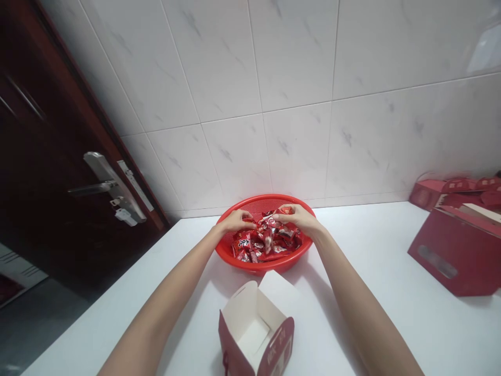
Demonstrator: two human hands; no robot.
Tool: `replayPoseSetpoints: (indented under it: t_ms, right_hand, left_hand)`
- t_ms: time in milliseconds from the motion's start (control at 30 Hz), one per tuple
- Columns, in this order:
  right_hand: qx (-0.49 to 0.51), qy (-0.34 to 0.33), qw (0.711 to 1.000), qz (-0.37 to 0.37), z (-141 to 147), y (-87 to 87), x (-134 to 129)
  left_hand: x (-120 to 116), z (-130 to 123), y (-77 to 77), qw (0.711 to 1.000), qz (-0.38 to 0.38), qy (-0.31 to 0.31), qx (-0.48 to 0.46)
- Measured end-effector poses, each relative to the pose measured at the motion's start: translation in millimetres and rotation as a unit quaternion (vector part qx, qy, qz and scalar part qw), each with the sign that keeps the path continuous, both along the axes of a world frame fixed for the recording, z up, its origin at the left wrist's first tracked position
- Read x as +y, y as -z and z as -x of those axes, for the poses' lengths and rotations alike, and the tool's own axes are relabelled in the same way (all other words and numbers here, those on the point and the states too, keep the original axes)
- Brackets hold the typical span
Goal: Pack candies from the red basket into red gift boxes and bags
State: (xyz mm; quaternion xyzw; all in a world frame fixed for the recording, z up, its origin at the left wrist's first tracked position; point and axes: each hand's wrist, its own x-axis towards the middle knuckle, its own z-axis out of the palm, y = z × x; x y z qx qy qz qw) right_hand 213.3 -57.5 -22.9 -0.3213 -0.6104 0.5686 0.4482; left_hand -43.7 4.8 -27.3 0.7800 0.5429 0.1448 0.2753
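A red plastic basket point(235, 262) against the tiled wall holds a heap of small wrapped candies point(270, 243), mostly red with white and dark print. Inside its left part, my left hand point(236, 221) has thumb and fingers closed around a red wrapped candy point(248, 220). My right hand point(300, 218) reaches in over the right rim, its fingers bent and closed on a wrapped candy point(287, 210); part of the grip is hidden. Between my forearms, nearer to me, stands an open dark-red cardboard box point(230, 334) with a white inside and raised flaps.
More dark-red boxes point(454, 256) stand at the right of the white table point(364, 245), some with open tops. White marbled tiles point(297, 141) rise behind the table. On the left is a dark wooden door point(47, 172) with a metal handle point(94, 188) and keys.
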Motion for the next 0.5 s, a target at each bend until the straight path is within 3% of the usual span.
replayPoseSetpoints:
  t_ms: [233,500]
  right_hand:
    - [0.107,0.105,0.986,0.074,1.7,3.1,9.5]
    - [0.144,0.155,0.972,0.097,-1.6,3.3,16.2]
  left_hand:
    - [-5.2,-5.2,-6.1,0.991,-0.121,0.019,-0.058]
    - [3.7,-3.0,-3.4,0.994,-0.078,0.001,-0.076]
